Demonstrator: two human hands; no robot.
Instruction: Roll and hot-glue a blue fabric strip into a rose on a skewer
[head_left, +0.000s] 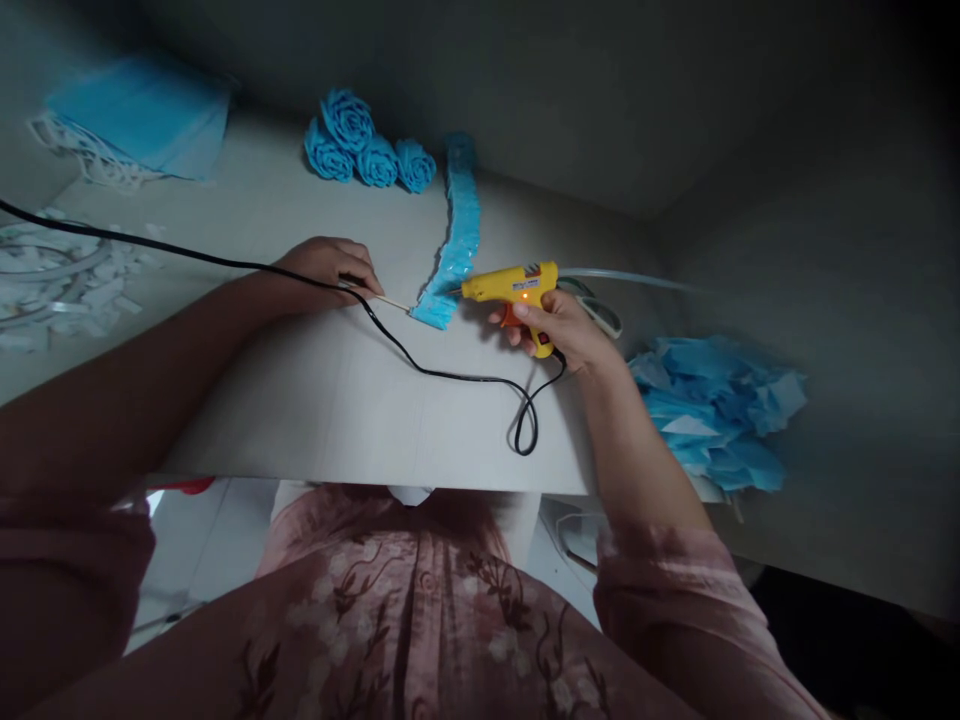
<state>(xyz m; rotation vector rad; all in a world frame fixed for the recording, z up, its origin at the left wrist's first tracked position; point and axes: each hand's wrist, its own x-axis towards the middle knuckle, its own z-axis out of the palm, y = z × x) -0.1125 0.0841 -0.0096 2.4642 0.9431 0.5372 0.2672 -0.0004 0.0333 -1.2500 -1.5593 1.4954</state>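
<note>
My left hand [334, 272] pinches a thin stick [393, 302], whose far tip touches the lower end of a ruffled blue strip [463, 222]. The strip runs away from me across the pale table [322, 400]. My right hand [559, 328] is wrapped round the handle of a yellow glue gun [499, 284], fingers at its orange trigger. The gun's nozzle points left, over the strip near its lower end. A small light glows on the gun, and a clear glue stick [622, 275] sticks out of its back.
Several blue rosettes [376, 160] sit behind my left hand. Blue masks [146, 115] lie at the back left, white scraps [71, 280] at the left, crumpled blue pieces [712, 405] at the right. A black cable [187, 252] crosses the table and my left arm.
</note>
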